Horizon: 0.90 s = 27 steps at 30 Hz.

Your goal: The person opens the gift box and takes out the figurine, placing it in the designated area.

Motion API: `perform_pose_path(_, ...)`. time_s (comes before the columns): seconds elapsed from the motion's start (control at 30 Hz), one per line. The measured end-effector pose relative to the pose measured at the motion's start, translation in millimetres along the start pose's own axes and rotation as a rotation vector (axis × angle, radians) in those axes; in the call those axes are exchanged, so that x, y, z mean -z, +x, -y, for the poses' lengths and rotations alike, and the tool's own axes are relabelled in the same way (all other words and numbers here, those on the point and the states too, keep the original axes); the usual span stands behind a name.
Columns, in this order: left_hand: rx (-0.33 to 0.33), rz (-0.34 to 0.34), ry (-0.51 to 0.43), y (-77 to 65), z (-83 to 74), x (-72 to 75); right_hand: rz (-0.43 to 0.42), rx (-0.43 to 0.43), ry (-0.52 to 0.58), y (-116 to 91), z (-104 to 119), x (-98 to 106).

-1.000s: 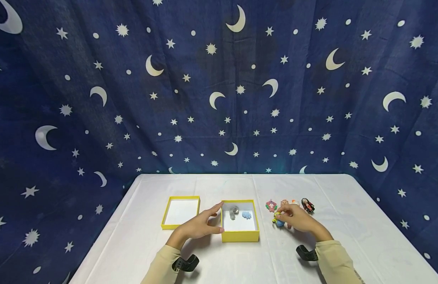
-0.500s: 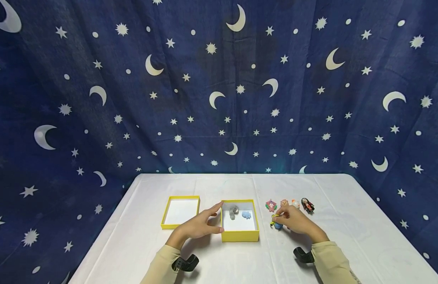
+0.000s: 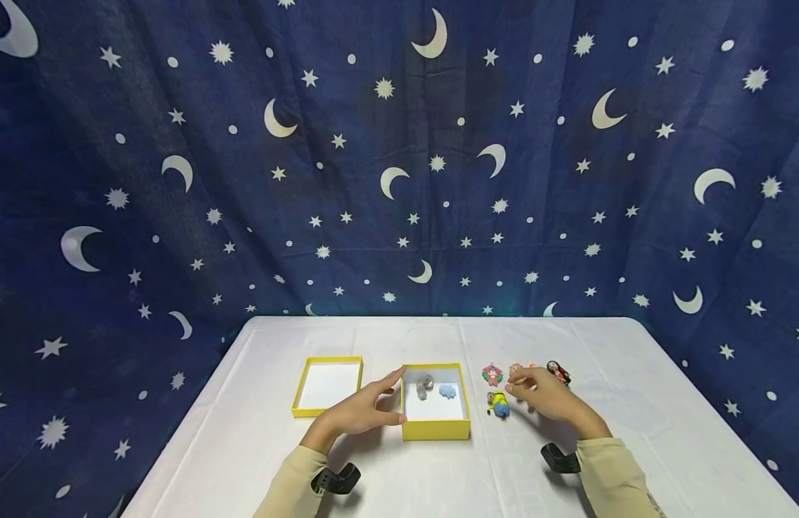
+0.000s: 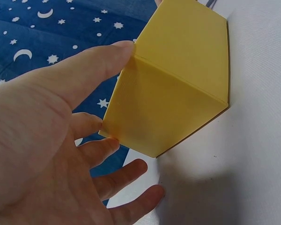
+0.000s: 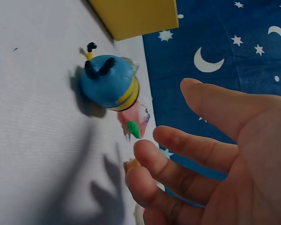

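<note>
My left hand (image 3: 359, 411) rests against the left side of an uncovered yellow box (image 3: 436, 430); in the left wrist view its thumb and fingertips touch the box's edges. Inside the box lie a grey toy figure (image 3: 423, 388) and a small light-blue one (image 3: 447, 391). A yellow and blue Minion figure (image 3: 499, 405) lies on the table right of the box. Just right of it hovers my right hand (image 3: 546, 393), fingers loosely bent and apart from the Minion (image 5: 106, 82) in the right wrist view.
The yellow-rimmed lid (image 3: 328, 385) lies left of the box, white inside up. Behind the Minion are a pink and green figure (image 3: 492, 374), a tan figure (image 3: 515, 370) partly hidden by my hand, and a dark-haired doll (image 3: 558, 373). A star-patterned curtain (image 3: 399, 180) hangs behind the table.
My right hand shifted the Minion figure slightly left, let go of it and drew back to the right. The left hand stays at the box.
</note>
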State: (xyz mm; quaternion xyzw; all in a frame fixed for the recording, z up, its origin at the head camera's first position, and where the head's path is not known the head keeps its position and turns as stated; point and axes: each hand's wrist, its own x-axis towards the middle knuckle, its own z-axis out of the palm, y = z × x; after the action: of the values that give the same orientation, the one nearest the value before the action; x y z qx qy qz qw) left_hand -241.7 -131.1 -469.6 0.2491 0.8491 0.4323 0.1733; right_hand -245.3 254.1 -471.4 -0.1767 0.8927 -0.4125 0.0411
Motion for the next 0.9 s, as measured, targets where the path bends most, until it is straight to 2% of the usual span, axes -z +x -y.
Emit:
perform_pose_path(0.17, 0.009, 0.003, 0.004, -0.5, 0.4, 0.6, -0.043, 0.000, -0.052, 5, -2, -1)
perform_pose_path(0.33, 0.019, 0.005, 0.000, 0.6, 1.3, -0.2, -0.047, -0.006, -0.041, 8, 1, -5)
perform_pose_path(0.53, 0.025, 0.003, -0.004, 2.1, 1.6, -0.9, -0.128, 0.003, -0.090, 11, 13, -12)
perform_pose_path(0.9, 0.015, 0.010, 0.009, 2.2, 1.8, -2.5, -0.163, 0.062, -0.051, 14, 30, -32)
